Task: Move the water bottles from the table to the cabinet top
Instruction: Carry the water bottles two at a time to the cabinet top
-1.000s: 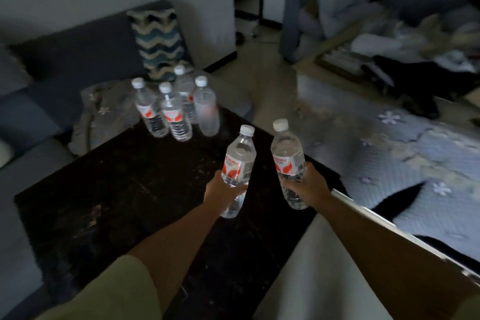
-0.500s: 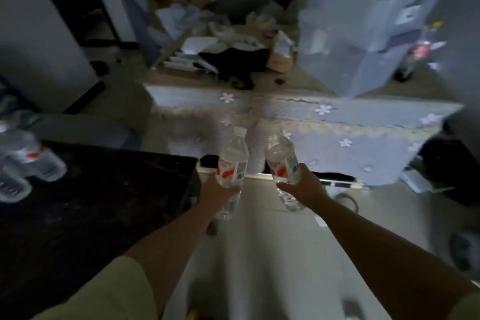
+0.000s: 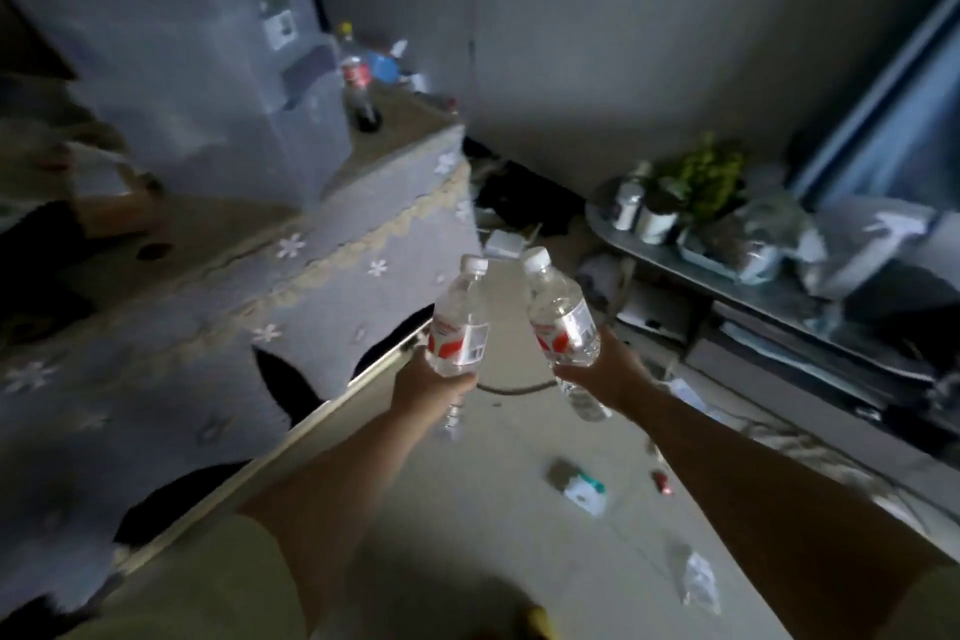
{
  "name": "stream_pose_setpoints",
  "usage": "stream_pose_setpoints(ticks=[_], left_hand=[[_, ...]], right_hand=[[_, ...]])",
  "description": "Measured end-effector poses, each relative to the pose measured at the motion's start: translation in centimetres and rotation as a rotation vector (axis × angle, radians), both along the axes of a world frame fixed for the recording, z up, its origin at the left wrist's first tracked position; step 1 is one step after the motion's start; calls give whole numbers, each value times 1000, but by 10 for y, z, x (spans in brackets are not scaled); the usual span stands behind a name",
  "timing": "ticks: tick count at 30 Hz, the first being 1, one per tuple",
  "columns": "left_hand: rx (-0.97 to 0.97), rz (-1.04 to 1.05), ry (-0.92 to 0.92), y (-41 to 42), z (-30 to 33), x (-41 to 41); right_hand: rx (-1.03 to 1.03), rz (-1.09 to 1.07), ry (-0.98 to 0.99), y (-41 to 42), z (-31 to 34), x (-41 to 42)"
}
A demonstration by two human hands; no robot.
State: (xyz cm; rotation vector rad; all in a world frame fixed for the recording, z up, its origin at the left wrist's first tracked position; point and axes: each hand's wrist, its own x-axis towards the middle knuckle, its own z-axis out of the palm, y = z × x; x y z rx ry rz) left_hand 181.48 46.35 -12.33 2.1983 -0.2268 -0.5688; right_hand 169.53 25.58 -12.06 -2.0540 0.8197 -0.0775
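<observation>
Water bottles (image 3: pixel 460 327) upright in each grip.

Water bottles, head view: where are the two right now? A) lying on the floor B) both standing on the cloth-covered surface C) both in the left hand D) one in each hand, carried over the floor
D: the left hand grips one water bottle and the right hand grips the other bottle, both above bare floor.

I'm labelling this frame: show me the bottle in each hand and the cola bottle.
Left bottle (image 3: pixel 459 322): head view, on its label.
Right bottle (image 3: pixel 566 320): head view, on its label.
Cola bottle (image 3: pixel 356 77): head view, on its red label.
</observation>
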Motion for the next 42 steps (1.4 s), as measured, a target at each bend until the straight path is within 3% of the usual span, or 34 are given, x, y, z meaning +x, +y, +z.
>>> stream_pose_setpoints(ticks=[9,20,33,42], left_hand=[[25,-498,48,-125,-2,-50],[61,-1124,69,-196,-11,-258],[92,-1441,122,-217,-22,-541],[106,-1543,76,-271,-28,-665]], right_hand=[[28,-630,4,-20,9,-155],[104,-1145,13,44,-11,-365],[108,-1416,-10,71,-19,-642],[92,-1514,-127,48,-22,-757]])
